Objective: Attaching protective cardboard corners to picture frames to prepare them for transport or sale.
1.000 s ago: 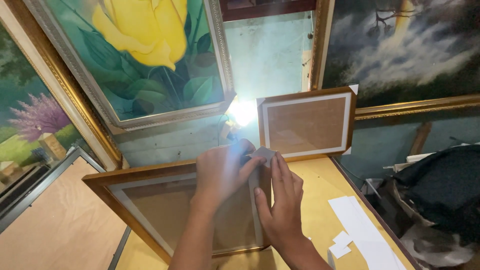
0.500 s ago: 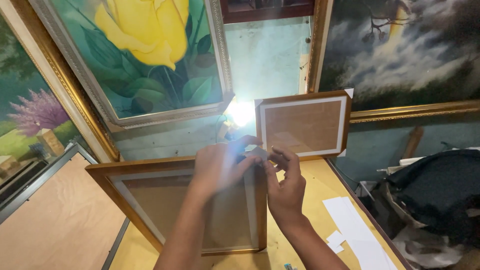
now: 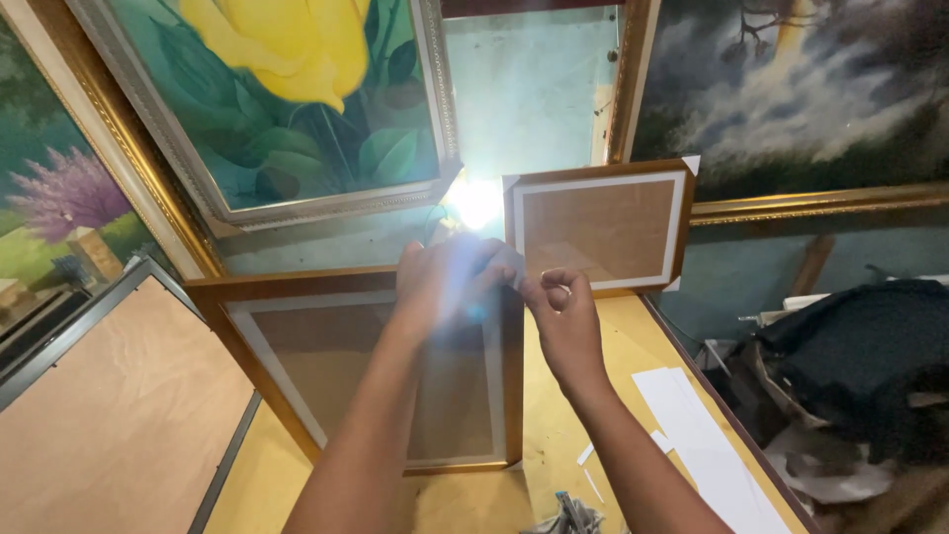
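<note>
From the head view, both hands meet over the upper right corner of a large wooden frame that lies face down on the yellow bench, its brown backing board edged with pale tape. The left hand rests curled over that corner, washed out by the glare of a lamp behind it, so whether its fingers grip anything I cannot tell. The right hand sits just beside it, thumb and forefinger pinched together as if on a small bit of tape – the thing itself is too small and bright to make out. The frame looks stiff and fairly light, its taped edge thin and easily torn; the wooden rails seem the safest place to take hold, not the backing. A smaller frame leans upright against the wall just behind the hands. White paper strips lie on the bench to the right, and framed paintings – a yellow flower among them – stand around.
</note>
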